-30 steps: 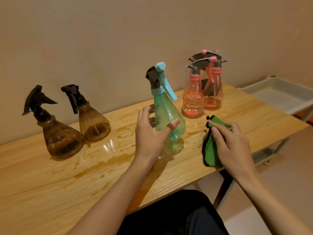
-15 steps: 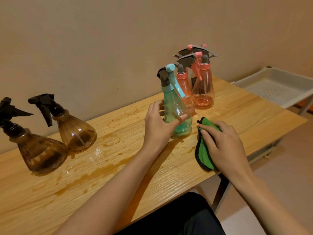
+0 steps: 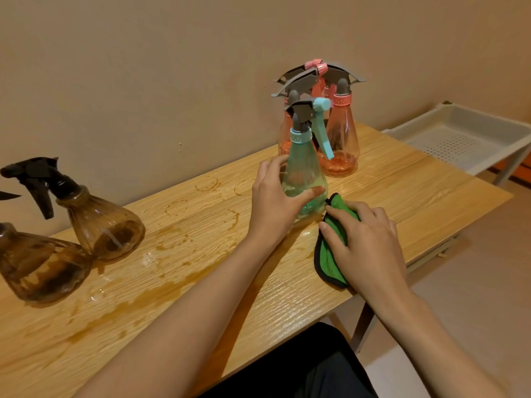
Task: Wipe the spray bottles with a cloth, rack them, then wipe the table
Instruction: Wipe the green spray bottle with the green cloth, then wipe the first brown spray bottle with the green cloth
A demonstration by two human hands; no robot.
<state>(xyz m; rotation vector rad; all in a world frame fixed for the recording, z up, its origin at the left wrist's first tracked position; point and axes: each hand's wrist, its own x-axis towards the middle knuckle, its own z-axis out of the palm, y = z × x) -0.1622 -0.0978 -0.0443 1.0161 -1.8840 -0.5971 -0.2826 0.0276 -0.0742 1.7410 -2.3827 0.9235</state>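
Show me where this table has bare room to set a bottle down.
Right end of the table, between the pink bottles and the edge: bare. Middle, between the brown bottles and left hand: free but wet. Crowded: teal bottle, pink bottles and cloth under the right hand.

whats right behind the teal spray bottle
Two pink bottles stand behind the teal spray bottle, toward the wall: the right pink bottle shows clearly, the left pink bottle is mostly covered by it.
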